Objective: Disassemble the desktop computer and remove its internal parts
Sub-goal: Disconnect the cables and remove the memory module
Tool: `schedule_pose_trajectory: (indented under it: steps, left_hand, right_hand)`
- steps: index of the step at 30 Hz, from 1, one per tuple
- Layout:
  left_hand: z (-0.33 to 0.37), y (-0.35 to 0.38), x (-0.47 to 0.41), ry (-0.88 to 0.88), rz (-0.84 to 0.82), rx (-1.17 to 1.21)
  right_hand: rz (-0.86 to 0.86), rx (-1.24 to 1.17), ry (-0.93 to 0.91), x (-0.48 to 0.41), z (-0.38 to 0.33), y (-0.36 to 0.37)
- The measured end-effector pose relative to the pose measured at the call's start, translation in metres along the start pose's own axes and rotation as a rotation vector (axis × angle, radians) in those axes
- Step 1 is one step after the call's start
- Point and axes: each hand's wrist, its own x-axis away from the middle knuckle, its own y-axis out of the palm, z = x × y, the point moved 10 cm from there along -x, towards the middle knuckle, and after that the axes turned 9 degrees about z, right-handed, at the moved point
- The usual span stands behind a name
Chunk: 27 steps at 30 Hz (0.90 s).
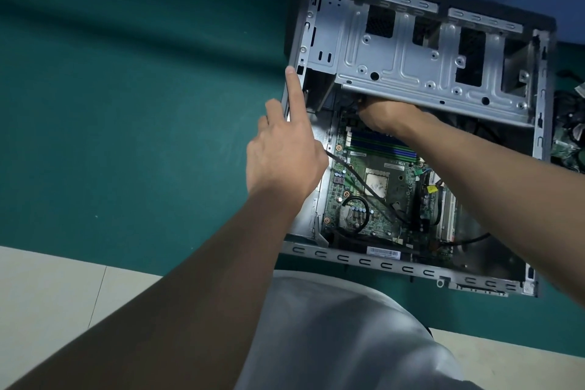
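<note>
An open computer case [380, 263] lies on its side on a green mat [126, 104]. The left hand [285, 155] hovers at the case's left wall, its index finger [292, 82] straight and touching the metal edge. The right hand [386, 114] reaches under the steel drive cage [411, 57], which hides its fingers. Below them the motherboard [357, 199] is exposed, with blue memory slots [380, 144] and a black cable [357, 180] lying across it.

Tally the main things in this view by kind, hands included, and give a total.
Open grey metal computer case: 1
Green motherboard: 1
Silver metal drive cage: 1
Bare hands: 2, left hand and right hand
Total: 5
</note>
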Motion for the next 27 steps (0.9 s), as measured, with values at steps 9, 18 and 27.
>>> schedule_pose_trajectory:
  steps: [9, 18, 27]
  left_hand:
    - [0.0, 0.0, 0.0, -0.001, 0.002, -0.008]
    - [0.0, -0.001, -0.001, -0.007, 0.012, -0.006]
    - [-0.002, -0.002, -0.001, -0.021, 0.029, -0.007]
  right_hand:
    - [0.021, 0.008, -0.136, 0.0, -0.014, -0.003]
    - [-0.007, 0.024, -0.167, 0.006, -0.014, -0.002]
    - [0.059, 0.008, -0.126, 0.011, -0.018, -0.012]
